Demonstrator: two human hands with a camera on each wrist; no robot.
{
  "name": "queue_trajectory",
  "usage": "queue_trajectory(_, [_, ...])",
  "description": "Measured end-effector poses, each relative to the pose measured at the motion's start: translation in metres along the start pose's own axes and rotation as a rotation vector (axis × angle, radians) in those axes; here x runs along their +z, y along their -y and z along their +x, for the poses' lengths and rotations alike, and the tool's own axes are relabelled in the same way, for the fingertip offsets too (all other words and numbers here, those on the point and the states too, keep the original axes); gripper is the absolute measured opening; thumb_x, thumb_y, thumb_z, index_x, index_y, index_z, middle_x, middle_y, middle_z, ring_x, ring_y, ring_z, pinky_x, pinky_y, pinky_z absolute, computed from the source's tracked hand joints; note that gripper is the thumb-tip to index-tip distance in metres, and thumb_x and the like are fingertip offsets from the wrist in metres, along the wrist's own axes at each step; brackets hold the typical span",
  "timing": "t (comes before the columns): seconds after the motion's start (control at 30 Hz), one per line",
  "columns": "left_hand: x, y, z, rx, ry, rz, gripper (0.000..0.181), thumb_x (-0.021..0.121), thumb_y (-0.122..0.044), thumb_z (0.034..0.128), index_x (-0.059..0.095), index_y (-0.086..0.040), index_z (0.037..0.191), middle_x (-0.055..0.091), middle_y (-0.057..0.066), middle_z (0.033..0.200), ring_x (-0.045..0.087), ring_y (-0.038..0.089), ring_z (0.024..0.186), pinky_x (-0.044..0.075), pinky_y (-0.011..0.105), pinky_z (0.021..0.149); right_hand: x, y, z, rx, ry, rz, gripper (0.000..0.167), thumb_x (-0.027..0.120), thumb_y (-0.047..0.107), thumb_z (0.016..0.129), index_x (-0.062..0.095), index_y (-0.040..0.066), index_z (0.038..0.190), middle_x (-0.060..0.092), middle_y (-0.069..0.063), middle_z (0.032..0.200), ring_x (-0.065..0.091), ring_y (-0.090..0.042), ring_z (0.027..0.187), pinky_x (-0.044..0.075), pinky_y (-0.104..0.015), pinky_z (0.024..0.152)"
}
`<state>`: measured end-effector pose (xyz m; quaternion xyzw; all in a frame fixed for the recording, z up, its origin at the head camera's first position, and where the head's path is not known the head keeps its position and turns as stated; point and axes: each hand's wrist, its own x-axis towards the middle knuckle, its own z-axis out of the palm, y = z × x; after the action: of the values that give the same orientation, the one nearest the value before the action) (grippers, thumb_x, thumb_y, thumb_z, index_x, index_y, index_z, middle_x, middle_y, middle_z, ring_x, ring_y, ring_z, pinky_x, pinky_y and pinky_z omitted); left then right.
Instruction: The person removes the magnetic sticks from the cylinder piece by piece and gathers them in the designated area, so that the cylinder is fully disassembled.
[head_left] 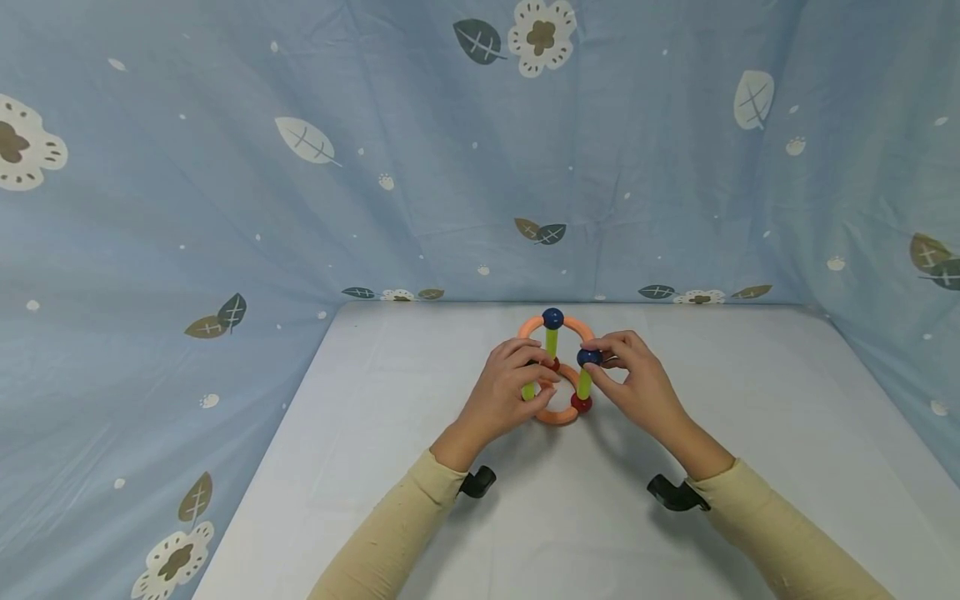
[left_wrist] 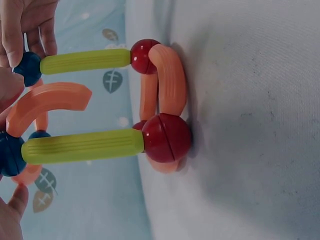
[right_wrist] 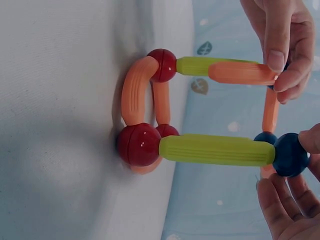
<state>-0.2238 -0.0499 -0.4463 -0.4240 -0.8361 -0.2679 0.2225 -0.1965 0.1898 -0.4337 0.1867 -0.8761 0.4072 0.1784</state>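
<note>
A frame of magnetic sticks and balls stands on the table. Its lower ring joins curved orange sticks to red balls (head_left: pixel 581 402); upright green sticks (left_wrist: pixel 82 149) lead up to blue balls (head_left: pixel 552 318). My left hand (head_left: pixel 504 387) pinches a curved orange stick (left_wrist: pixel 55 100) close to the left blue ball (left_wrist: pixel 10 155). That stick's other end hangs free, pointing downward. My right hand (head_left: pixel 636 383) pinches the right blue ball (right_wrist: pixel 291 154) between thumb and fingers. In the head view, my left fingers cover most of the left ball.
The white tabletop (head_left: pixel 525 517) reaches a blue patterned curtain (head_left: pixel 450 167) at the back and sides. Black wrist mounts (head_left: pixel 675 493) jut out below both sleeves (head_left: pixel 397 525).
</note>
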Motion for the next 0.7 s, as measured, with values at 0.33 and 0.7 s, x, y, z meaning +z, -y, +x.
queue_trajectory(0.33, [-0.001,-0.0008,0.0013,0.01,-0.008,-0.02,0.011,0.076,-0.014,0.0901,0.079,-0.015,0.1,0.069,0.001,0.116,0.053,0.027,0.129,0.032,0.04,0.118,-0.0001,-0.0013,0.0003,0.005,0.001,-0.004,0.031,0.076,0.007,0.092,0.07,0.009,0.122,0.056,-0.01,0.114,0.063,-0.023,0.097,0.059,-0.049,0.086])
queue_trajectory(0.7, [-0.0027,0.0011,-0.0004,0.011,-0.061,-0.034,0.021,0.076,-0.018,0.0914,0.077,-0.013,0.112,0.068,0.003,0.124,0.052,0.024,0.132,0.036,0.042,0.116,-0.0007,-0.0024,-0.0008,0.002,0.009,-0.015,0.038,0.075,0.009,0.093,0.065,0.008,0.13,0.056,-0.012,0.118,0.062,-0.026,0.1,0.058,-0.051,0.086])
